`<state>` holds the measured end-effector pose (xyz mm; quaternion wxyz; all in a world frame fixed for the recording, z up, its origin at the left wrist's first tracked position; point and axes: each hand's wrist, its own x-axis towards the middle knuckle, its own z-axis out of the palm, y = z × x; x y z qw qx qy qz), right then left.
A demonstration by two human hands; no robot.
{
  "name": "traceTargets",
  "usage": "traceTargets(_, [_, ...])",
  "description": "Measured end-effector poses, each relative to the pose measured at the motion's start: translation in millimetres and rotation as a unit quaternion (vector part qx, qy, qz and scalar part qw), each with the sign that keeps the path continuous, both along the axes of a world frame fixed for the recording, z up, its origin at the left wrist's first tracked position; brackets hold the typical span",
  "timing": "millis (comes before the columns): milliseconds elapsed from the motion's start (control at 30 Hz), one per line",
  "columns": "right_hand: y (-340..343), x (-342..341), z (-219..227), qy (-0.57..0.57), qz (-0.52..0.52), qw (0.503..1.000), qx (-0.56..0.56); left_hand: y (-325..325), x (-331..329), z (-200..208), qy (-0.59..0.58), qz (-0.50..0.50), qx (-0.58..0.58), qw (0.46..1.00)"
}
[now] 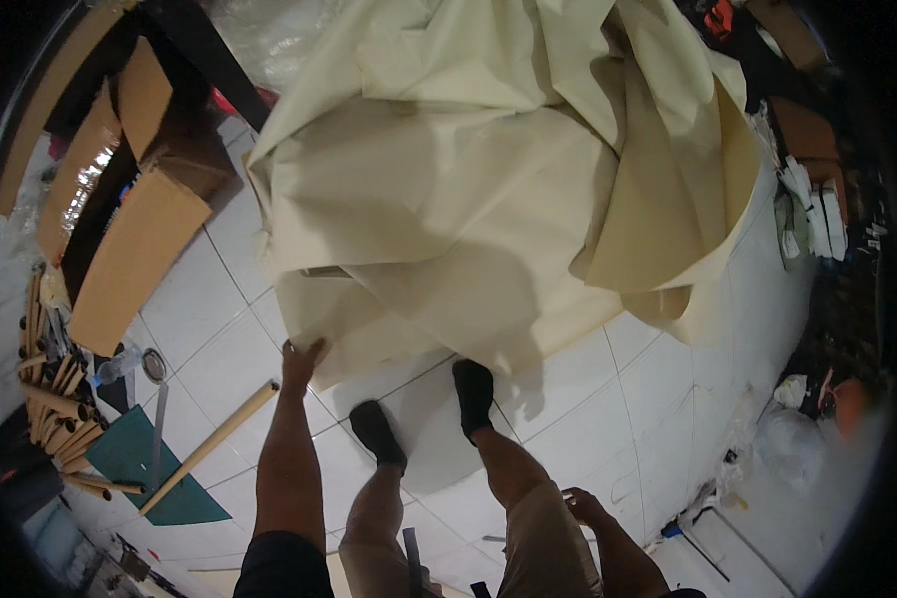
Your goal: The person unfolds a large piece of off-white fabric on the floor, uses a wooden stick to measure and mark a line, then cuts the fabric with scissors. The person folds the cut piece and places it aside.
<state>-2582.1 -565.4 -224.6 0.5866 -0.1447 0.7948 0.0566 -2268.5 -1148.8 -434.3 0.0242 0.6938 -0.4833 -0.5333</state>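
A large cream sheet [419, 239] of fabric-like material lies over the floor in front of me, in loose folds toward the far side and the right. At its near left corner, my left hand [302, 364] is closed on the edge, the thumb lying toward the sheet. My right hand [590, 508] hangs low beside my right thigh, away from the sheet. Its fingers are curled and partly hidden; whatever they hold, if anything, I cannot make out. My feet in dark socks stand by the sheet's near edge.
Left of the sheet stands an open cardboard box [140, 264]. Several cardboard tubes [60, 409] are piled beyond a green mat [120, 463], with a long tube [209, 448] and a metal ruler [159, 429] across it. Plastic bags [787, 444] and clutter line the right side.
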Motion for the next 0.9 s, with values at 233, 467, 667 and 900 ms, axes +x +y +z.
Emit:
traceTargets(233, [-71.2,5.2,16.6,0.119,-0.126,0.978,-0.116,12.4,-66.3,134.5,0.135,0.055,0.169,0.975])
traceTargets(467, [-259.3,18.6,102.8,-0.12,-0.559,0.818,-0.065,37.7,-132.6,378.9,0.287,0.192,0.184,0.92])
traceTargets(667, [-283.5,-14.7,200.4,-0.295,-0.752,0.517,-0.285,110.2,-85.5,562.8,0.285,0.205,0.081,0.933])
traceTargets(900, [-229.2,33.0,225.1,-0.328,-0.629,0.677,-0.195,243.9,36.2,705.4,0.26,0.286,0.051,0.921])
